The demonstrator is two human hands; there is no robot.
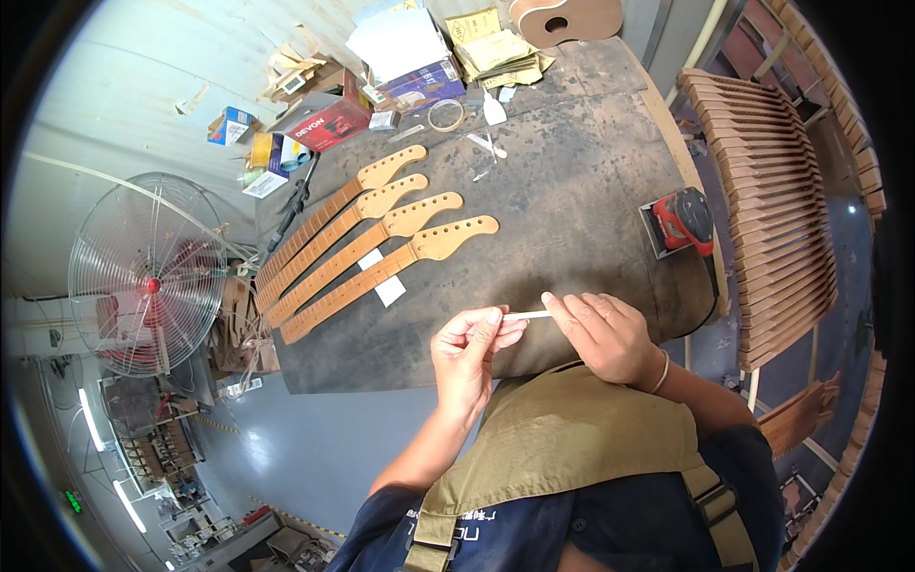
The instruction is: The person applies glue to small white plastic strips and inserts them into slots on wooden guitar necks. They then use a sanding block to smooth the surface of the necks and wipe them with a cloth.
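Over the near edge of the dark workbench [581, 191], a slim, pale stick-like piece [528, 315] spans the gap between my two hands. My left hand [465, 355] pinches its left end between thumb and fingers. The fingers of my right hand [608, 334] close round the other end, and its tip is partly hidden there. Several guitar necks [381, 275] lie side by side on the bench to the left of my hands, their headstocks pointing up and right. A white paper [389, 291] lies partly under the nearest necks.
A red and black sander [682, 221] stands at the bench's right edge. Toward the back are yellow paper sheets [498, 50], a white squeeze bottle [493, 108], a tape ring [445, 115] and a red box [334, 124]. A fan [152, 276] stands left; a rack of wooden pieces [772, 219] right.
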